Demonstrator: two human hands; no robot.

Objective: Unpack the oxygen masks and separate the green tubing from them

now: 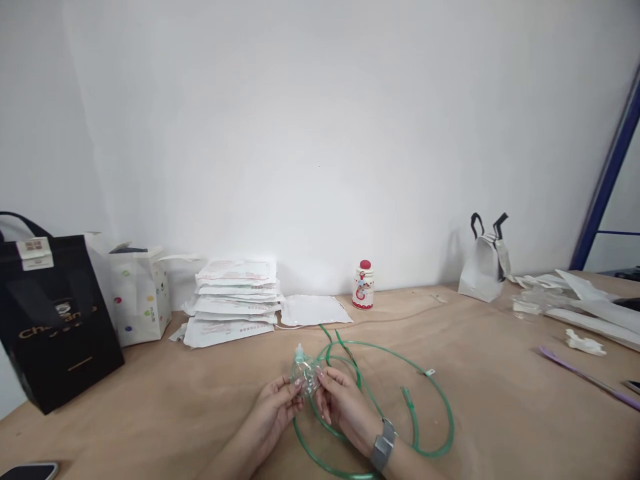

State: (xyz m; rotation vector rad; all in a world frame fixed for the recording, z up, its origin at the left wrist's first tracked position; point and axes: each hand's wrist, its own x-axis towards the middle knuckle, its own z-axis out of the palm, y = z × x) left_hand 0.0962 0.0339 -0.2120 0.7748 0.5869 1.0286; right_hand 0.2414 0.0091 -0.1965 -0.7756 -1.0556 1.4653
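Clear mask [308,375] in left grip [281,401] and right grip [342,397] near green tubing [415,421]

Soft light brightens the wall [320,133]; the clear mask [306,380] seems slightly blurred.

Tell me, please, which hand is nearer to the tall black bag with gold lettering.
Left. The left hand, on the clear plastic mask, is to the right of the black bag, apart from it; the right hand is farther right, also on the mask.
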